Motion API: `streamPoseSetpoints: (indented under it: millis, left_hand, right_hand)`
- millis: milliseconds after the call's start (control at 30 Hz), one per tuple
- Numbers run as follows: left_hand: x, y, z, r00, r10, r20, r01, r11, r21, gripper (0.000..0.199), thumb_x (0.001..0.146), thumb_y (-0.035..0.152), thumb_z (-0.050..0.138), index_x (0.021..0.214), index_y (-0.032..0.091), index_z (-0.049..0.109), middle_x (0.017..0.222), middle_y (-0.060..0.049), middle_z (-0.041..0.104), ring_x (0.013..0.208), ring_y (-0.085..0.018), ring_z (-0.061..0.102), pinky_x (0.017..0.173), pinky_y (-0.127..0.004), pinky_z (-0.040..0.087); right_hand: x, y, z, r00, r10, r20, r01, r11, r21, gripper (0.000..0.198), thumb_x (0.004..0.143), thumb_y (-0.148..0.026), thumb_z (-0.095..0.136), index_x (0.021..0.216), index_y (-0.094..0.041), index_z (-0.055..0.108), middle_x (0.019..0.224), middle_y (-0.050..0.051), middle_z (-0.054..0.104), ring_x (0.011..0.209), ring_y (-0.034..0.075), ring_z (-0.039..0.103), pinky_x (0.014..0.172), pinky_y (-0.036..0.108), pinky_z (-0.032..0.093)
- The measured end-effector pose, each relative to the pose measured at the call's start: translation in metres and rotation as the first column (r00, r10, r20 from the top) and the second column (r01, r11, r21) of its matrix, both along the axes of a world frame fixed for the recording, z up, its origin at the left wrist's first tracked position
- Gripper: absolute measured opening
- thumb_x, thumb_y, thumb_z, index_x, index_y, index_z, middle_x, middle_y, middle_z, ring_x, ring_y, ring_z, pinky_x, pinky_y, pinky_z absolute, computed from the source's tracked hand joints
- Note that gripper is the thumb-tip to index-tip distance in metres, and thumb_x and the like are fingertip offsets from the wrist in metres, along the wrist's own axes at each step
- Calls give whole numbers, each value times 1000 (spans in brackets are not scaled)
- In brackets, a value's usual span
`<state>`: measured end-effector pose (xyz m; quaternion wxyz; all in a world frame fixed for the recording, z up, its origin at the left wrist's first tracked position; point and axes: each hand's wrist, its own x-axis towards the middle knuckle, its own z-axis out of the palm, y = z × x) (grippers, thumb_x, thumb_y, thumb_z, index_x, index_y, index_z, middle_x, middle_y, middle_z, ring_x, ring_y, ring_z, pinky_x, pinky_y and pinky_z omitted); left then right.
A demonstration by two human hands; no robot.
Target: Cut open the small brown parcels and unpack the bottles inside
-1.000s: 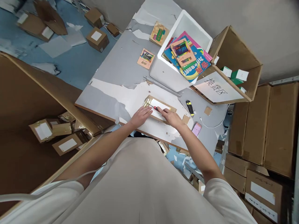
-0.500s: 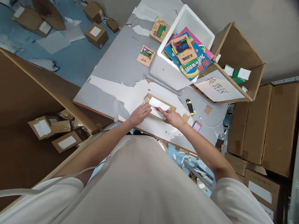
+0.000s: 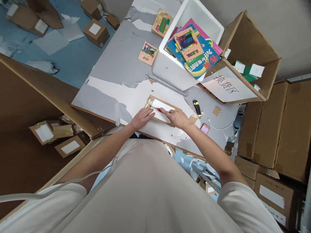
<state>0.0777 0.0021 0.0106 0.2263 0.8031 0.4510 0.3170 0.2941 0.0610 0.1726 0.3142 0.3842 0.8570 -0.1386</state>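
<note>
A small flat cardboard box point(image 3: 173, 106) with a white label and shiny tape at its left end lies on the table. My left hand point(image 3: 143, 118) rests at the box's near left edge, its fingers stretched out and fairly flat. In my right hand point(image 3: 178, 118) is a slim red-and-black-handled tool point(image 3: 159, 109), the index finger laid along it. Its thin metal tip points left and reaches the taped end; whether it is a blade or a screwdriver shaft I cannot tell. To the right lie a yellow-and-black utility knife point(image 3: 197, 108) and a phone point(image 3: 204, 128).
Behind the box stands a white foam bin point(image 3: 175, 76) with books on top, beside an open carton point(image 3: 257, 38) bearing a handwritten sign. Small books point(image 3: 147, 52) lie at the back. A big carton point(image 3: 36, 87) of parcels stands left; stacked boxes point(image 3: 269, 126) are on the right.
The whole view has shifted slightly. My left fingertips sit a little nearer to me, off the tool's shaft; my right hand keeps its grip on the tool.
</note>
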Motion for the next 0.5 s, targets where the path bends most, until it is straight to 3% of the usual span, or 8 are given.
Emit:
streamPoseSetpoints:
  millis: [133, 267, 500]
  left_hand:
    - [0, 1, -3, 998, 8, -57, -1, 992, 124, 30, 96, 21, 39, 116, 22, 62, 125, -12, 63, 127, -23, 50, 101, -49, 44]
    - [1, 5, -4, 998, 21, -62, -13, 992, 125, 30, 96, 20, 40, 117, 24, 61, 125, -12, 63, 127, -23, 51, 102, -49, 43]
    - [1, 6, 0, 997, 12, -76, -4, 994, 112, 29, 96, 22, 41, 115, 22, 63, 124, -12, 64, 126, -24, 51, 101, -50, 43]
  right_hand:
    - [1, -5, 15, 998, 19, 64, -21, 1000, 21, 69, 94, -19, 34, 151, -35, -3, 110, 12, 61, 85, 24, 64, 74, 33, 45]
    - [3, -6, 24, 997, -5, 73, 1, 999, 52, 66, 97, -22, 28, 151, -35, -7, 108, 11, 60, 85, 24, 64, 72, 32, 45]
    - [-6, -2, 1, 999, 23, 48, -25, 999, 41, 70, 97, -19, 27, 149, -35, -17, 113, 12, 58, 89, 25, 64, 76, 35, 46]
